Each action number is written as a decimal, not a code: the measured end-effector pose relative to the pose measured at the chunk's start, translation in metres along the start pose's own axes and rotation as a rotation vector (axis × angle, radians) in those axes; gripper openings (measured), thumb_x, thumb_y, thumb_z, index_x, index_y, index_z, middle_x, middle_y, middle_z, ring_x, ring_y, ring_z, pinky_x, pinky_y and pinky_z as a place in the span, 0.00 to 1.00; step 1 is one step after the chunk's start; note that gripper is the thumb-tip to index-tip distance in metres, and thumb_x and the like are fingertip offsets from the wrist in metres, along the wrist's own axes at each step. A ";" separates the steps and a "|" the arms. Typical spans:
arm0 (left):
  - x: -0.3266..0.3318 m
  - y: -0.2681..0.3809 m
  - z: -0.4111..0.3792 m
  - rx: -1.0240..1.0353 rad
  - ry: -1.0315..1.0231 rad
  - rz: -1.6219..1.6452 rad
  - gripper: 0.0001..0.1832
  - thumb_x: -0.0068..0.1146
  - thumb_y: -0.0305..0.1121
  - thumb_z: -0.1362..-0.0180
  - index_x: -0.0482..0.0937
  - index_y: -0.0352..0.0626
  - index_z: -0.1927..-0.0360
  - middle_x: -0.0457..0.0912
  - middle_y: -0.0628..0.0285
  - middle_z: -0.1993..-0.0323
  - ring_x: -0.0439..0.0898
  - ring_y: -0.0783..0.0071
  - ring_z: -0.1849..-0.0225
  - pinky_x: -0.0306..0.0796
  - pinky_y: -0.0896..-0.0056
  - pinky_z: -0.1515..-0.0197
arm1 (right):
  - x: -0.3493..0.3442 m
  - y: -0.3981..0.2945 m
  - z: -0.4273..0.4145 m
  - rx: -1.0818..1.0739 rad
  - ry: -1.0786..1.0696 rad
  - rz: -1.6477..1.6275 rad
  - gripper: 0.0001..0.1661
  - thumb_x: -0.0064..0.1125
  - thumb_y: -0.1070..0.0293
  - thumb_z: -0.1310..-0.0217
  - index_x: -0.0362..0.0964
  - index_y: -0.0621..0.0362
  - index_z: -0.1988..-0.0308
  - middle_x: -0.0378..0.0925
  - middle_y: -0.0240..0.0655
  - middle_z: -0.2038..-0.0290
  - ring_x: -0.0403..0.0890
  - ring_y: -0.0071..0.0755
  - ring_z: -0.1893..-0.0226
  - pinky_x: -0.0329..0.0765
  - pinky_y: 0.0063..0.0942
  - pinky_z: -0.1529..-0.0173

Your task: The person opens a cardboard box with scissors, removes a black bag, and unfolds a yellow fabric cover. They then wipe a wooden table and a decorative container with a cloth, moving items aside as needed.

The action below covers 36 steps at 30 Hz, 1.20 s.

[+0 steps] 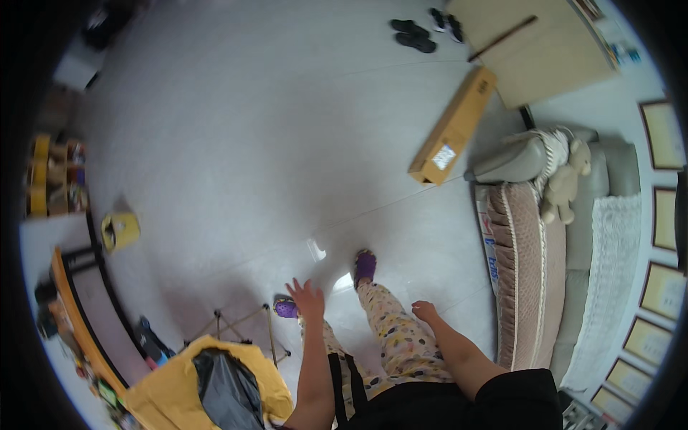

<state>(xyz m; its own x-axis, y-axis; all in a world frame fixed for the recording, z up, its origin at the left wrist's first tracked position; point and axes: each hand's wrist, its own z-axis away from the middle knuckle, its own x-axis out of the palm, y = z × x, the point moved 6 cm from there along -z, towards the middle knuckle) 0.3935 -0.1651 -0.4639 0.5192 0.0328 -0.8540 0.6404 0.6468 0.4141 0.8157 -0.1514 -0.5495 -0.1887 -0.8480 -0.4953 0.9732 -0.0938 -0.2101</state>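
My left hand (307, 301) is in the air with its fingers apart and holds nothing. It is over a purple clog (285, 308) on one foot. My right hand (424, 310) hangs beside my patterned trouser leg (395, 330), its fingers curled in, with nothing seen in it. The other purple clog (365, 266) is further forward on the tiled floor. Left of my left forearm, a yellow sheet-like covering (172, 384) with dark grey material (228, 389) in its middle lies by a thin folding metal frame (228, 325).
A long cardboard box (457, 129) lies on the floor near a sofa (578, 247) with a cushion (516, 279) and teddy bear (564, 180). A yellow bin (120, 231) stands left, by an orange-edged cabinet (88, 317). Black shoes (413, 35) lie beside a beige panel (543, 54).
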 end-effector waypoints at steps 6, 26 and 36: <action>0.051 0.234 -0.077 0.342 -0.096 0.181 0.19 0.58 0.33 0.49 0.75 0.37 0.53 0.59 0.39 0.38 0.47 0.36 0.32 0.50 0.44 0.34 | -0.091 0.079 -0.074 0.165 0.209 -0.445 0.20 0.52 0.61 0.47 0.75 0.52 0.53 0.80 0.37 0.61 0.79 0.38 0.60 0.75 0.32 0.54; 0.165 0.429 -0.303 0.345 -0.364 -0.041 0.20 0.59 0.35 0.45 0.74 0.42 0.50 0.59 0.51 0.35 0.48 0.46 0.31 0.54 0.49 0.36 | -0.249 0.035 -0.458 0.848 0.142 -2.181 0.26 0.57 0.61 0.45 0.63 0.50 0.46 0.59 0.41 0.41 0.65 0.47 0.44 0.68 0.54 0.47; 0.227 0.448 -0.318 0.306 -0.578 -0.162 0.19 0.56 0.32 0.44 0.73 0.40 0.49 0.59 0.49 0.35 0.53 0.49 0.32 0.59 0.54 0.37 | -0.239 0.085 -0.511 0.567 0.389 -2.687 0.18 0.58 0.63 0.43 0.68 0.53 0.52 0.74 0.35 0.60 0.76 0.36 0.60 0.78 0.37 0.57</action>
<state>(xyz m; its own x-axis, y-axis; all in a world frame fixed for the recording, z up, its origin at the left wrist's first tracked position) 0.6180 0.3738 -0.5720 0.5681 -0.5144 -0.6424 0.8229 0.3616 0.4382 0.8766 0.3102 -0.8795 -0.1812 0.9763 0.1184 -0.9721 -0.1596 -0.1717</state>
